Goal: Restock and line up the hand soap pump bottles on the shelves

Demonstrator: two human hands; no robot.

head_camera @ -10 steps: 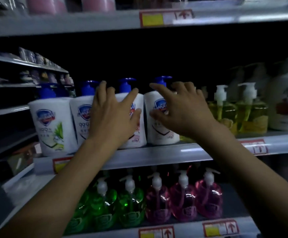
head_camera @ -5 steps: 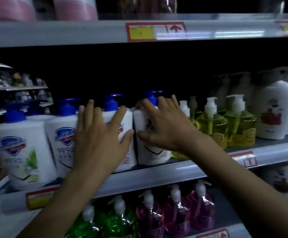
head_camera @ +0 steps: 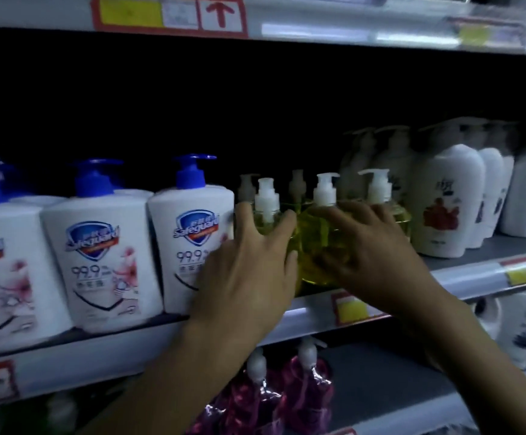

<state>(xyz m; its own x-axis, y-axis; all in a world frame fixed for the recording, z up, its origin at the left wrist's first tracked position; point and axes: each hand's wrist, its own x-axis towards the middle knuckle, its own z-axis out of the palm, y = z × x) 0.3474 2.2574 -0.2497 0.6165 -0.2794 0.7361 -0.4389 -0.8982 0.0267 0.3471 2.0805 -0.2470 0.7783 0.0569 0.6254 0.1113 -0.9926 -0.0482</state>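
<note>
Your left hand (head_camera: 249, 265) rests with fingers spread on the left yellow bottle (head_camera: 266, 218). Your right hand (head_camera: 371, 255), fingers also spread, touches the right yellow bottle (head_camera: 401, 216). Between your two thumbs the middle yellow bottle (head_camera: 313, 246) stands upright on the shelf (head_camera: 98, 353).

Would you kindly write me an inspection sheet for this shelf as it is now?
Surface: grey shelf, price tags on its rail.
Job's things: three yellow bottles in front, more behind; blue-pump bottles in a row to their left.
Clutter: nothing seen.
Hands: left hand rests with spread fingers on the leftmost yellow bottle; right hand lies over the middle and right ones, grip unclear.
Cables: nothing seen.
Surroundings: white bottles to the right; pink bottles on the shelf below; dim light.
</note>
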